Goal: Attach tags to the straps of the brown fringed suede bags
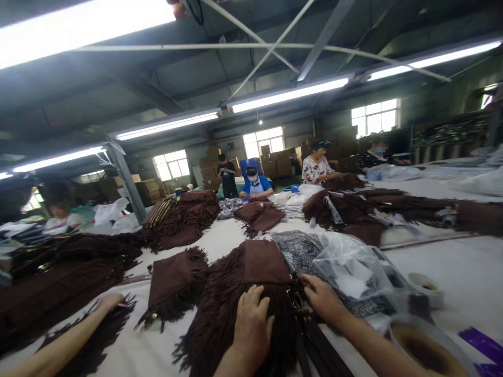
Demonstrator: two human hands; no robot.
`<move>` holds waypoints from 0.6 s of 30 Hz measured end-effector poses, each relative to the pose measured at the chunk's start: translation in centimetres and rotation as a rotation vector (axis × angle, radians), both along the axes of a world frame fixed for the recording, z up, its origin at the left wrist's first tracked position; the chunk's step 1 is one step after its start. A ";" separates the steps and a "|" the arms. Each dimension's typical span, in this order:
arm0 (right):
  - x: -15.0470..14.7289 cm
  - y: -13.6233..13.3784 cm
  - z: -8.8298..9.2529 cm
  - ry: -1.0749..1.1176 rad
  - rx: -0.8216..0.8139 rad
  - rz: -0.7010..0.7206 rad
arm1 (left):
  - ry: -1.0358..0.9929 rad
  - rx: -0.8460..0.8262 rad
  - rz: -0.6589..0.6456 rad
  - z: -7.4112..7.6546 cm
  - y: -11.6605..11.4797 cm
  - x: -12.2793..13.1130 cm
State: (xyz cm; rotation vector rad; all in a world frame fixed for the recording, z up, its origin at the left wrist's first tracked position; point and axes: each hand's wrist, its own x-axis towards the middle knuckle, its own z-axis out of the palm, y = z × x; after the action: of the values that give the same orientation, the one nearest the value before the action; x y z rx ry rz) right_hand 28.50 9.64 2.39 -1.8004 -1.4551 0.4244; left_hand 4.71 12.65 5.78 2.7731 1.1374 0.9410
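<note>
A dark brown fringed bag [267, 262] lies on the white table in front of me, its smooth panel toward the far side. My left hand [253, 322] rests on the fringe, fingers lying over it. At the bag's right edge, my right hand [322, 298] has its fingertips closed on a dark strap beside gold-coloured hardware [294, 298]. Dark straps hang from there toward the near edge. A smaller fringed brown piece [168, 283] lies just left of the bag.
At left, another person's hand [110, 301] touches dark fringed material. Clear plastic [353, 267] over grey material, tape rolls [426, 288] and purple strips [481, 343] lie at right. Brown piles [181, 217] stand farther back. Several people work beyond, near boxes.
</note>
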 end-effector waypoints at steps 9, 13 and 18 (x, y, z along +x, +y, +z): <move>-0.6 5.7 4.3 0.014 -0.152 0.073 | -0.401 -0.662 0.033 -7.6 -5.0 2.8; -2.5 4.3 5.7 0.251 -0.223 0.176 | -0.729 -1.088 0.026 -7.0 -5.4 5.7; -4.9 1.0 7.3 0.619 -0.187 0.276 | -0.926 -1.322 -0.067 -2.6 -5.2 5.4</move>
State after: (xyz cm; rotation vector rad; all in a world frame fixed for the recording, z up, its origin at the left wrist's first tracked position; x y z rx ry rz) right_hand 23.55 10.65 9.71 -1.4132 -1.2382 1.1752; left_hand 10.09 7.41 3.17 1.1146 0.8999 0.8044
